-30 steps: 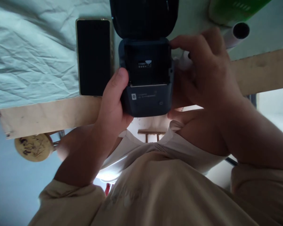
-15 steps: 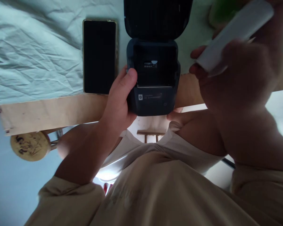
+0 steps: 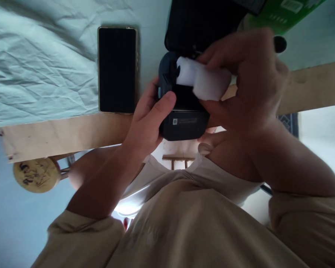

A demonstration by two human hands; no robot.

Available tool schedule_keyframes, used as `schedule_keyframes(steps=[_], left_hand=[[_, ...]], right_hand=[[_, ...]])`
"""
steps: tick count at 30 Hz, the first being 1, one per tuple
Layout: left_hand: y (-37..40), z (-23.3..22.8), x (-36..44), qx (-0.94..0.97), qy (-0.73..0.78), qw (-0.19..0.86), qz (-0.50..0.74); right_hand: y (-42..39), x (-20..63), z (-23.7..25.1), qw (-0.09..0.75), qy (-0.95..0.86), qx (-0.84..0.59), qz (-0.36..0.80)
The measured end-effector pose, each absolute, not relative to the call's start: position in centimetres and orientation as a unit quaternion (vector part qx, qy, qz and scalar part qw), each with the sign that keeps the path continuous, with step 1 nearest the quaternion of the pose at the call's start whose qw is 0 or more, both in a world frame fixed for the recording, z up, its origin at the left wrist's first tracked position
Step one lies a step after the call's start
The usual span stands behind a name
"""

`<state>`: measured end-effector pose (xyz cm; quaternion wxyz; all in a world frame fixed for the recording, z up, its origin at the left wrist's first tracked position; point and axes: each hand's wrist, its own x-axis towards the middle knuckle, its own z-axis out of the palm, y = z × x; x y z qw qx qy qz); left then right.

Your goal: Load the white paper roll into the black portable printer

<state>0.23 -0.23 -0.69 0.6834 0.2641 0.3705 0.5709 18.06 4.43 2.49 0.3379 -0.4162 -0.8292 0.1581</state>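
My left hand [image 3: 153,111] grips the near left side of a small dark label printer [image 3: 184,126], its thumb resting over the edge. The printer's black lid [image 3: 195,26] is folded back, so the inner bay shows. Between the fingers of my right hand [image 3: 248,78] is a white paper roll [image 3: 212,82]. The roll's left end lies over the bay, close to a dark holder at its left wall; whether they touch I cannot tell. Part of the printer's right side is hidden behind the roll and my right hand.
A phone [image 3: 117,70] with a dark screen lies left of the printer on a wrinkled pale green cloth [image 3: 44,67]. A green box [image 3: 287,16] stands at the back right. The wooden table edge [image 3: 58,134] runs in front, with a round stool [image 3: 36,175] below left.
My right hand has brought the paper roll left and down, from beside the printer to over its bay. The printer has shifted slightly right and turned a little. The green box now shows clearly.
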Motion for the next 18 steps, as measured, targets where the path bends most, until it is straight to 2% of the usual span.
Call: schedule_keyframes(steps=[3, 7, 13, 15, 18], left_hand=[[-0.3, -0.5, 0.3, 0.267, 0.368, 0.682, 0.572], [-0.2, -1.0, 0.1, 0.278, 0.348, 0.688, 0.573], [-0.1, -1.4, -0.2, 0.293, 0.335, 0.68, 0.583], [-0.2, -1.1, -0.2, 0.297, 0.36, 0.672, 0.575], [-0.3, -0.6, -0.2, 0.301, 0.396, 0.658, 0.566]], right_hand=[[4.4, 18.6, 2.5, 0.355, -0.859, -0.357, 0.089], [4.2, 18.9, 1.9, 0.379, -0.867, -0.318, 0.057], [4.1, 19.1, 1.3, 0.369, -0.886, -0.256, 0.111], [4.2, 19.5, 1.5, 0.406, -0.864, -0.271, 0.122], [4.3, 20.1, 2.0, 0.436, -0.79, -0.401, 0.16]])
